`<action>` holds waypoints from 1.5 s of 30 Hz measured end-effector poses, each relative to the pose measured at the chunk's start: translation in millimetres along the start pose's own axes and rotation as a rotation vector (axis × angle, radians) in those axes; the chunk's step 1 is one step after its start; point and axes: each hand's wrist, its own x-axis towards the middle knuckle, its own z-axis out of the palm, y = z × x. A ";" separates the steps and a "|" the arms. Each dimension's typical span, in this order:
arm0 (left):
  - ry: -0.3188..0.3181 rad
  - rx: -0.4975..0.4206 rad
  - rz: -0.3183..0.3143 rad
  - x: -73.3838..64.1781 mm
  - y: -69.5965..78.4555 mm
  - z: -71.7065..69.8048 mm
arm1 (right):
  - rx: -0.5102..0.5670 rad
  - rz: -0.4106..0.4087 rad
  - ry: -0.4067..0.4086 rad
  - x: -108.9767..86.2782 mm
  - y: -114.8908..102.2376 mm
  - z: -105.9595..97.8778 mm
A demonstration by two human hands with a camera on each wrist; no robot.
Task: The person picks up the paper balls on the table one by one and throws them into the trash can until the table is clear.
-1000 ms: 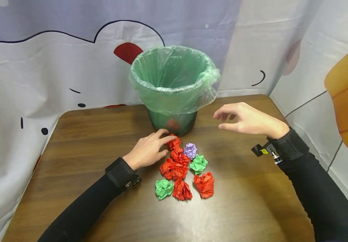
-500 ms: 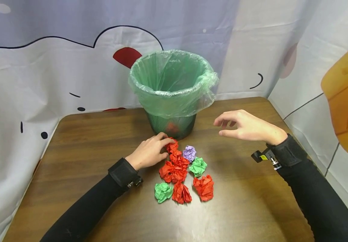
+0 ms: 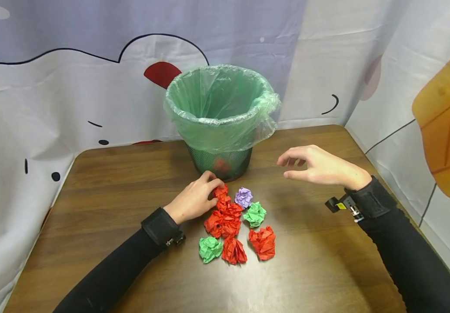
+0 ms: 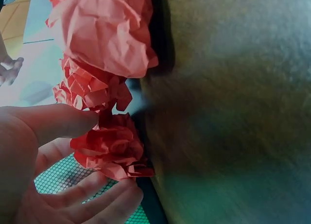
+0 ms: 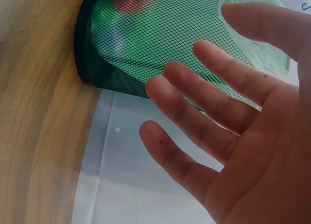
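Observation:
My left hand (image 3: 195,198) is at the far end of a cluster of crumpled red paper balls, close in front of the bin. In the left wrist view, its thumb and fingers (image 4: 73,195) curl round the farthest red paper ball (image 4: 114,148). Another red paper ball (image 4: 92,85) lies right beside the thumb. To the right of the bin, my right hand (image 3: 311,165) hovers over the table with relaxed, slightly bent fingers and holds nothing. The right wrist view shows its fingers (image 5: 204,102) spread in front of the mesh bin.
A dark mesh bin (image 3: 205,158) with a green plastic liner (image 3: 217,132) stands at the table's back; paper shows through its mesh. Near the red cluster lie a purple ball (image 3: 243,198), a green ball (image 3: 254,214), another green ball (image 3: 210,249) and a separate red ball (image 3: 262,242).
My left fingers have drawn in round the farthest red paper ball, which has shifted slightly toward the other red balls. My right hand keeps its pose; the head view has tilted slightly.

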 end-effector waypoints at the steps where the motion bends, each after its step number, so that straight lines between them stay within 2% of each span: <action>1: 0.002 0.001 -0.001 -0.2 0.1 0.5 | 0.000 0.000 -0.001 -0.2 0.3 0.4; 12: 0.059 0.065 0.018 -1.5 -0.6 0.9 | 0.016 0.010 -0.008 -1.2 1.8 5.2; 19: 0.136 0.132 0.019 -5.8 -3.8 -0.6 | 0.026 0.014 -0.018 -1.1 1.8 7.8; 25: 0.203 0.141 0.009 -10.7 -6.3 -9.6 | 0.047 0.013 -0.025 -1.4 3.6 10.7; 31: 0.258 0.122 0.003 -14.4 -5.8 -25.9 | 0.059 0.011 -0.027 -1.4 5.7 12.7; 34: 0.266 0.123 0.013 -15.6 -3.7 -37.2 | 0.055 0.012 -0.030 -1.8 6.2 13.0; 39: 0.260 0.141 0.050 -17.1 2.0 -61.1 | 0.050 0.007 -0.027 -2.2 7.1 14.3; 45: 0.329 0.063 0.086 -19.4 11.4 -91.5 | 0.061 0.018 -0.037 -2.8 8.0 16.1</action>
